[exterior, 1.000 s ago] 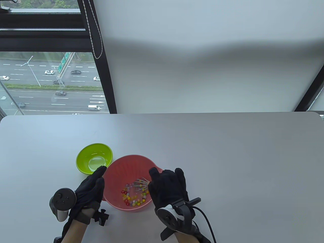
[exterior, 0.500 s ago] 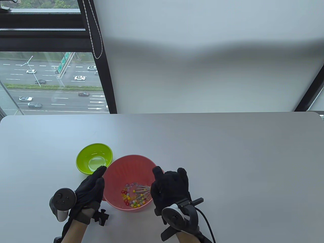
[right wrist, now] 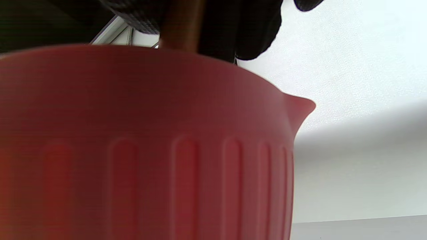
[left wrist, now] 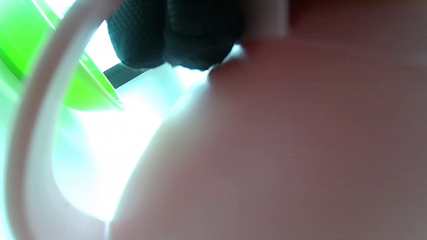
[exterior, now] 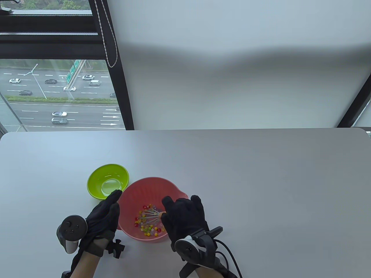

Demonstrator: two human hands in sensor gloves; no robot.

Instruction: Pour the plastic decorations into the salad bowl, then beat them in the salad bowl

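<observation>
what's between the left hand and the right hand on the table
The pink salad bowl sits between them in the table view: the left hand rests against its left wall, and the right hand holds a whisk among the plastic decorations inside.

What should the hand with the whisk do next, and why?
Probably sweep the whisk round through the beads again. The right hand grips it inside the pink bowl, the left hand steadies the bowl's side, and the green bowl looks empty.
</observation>
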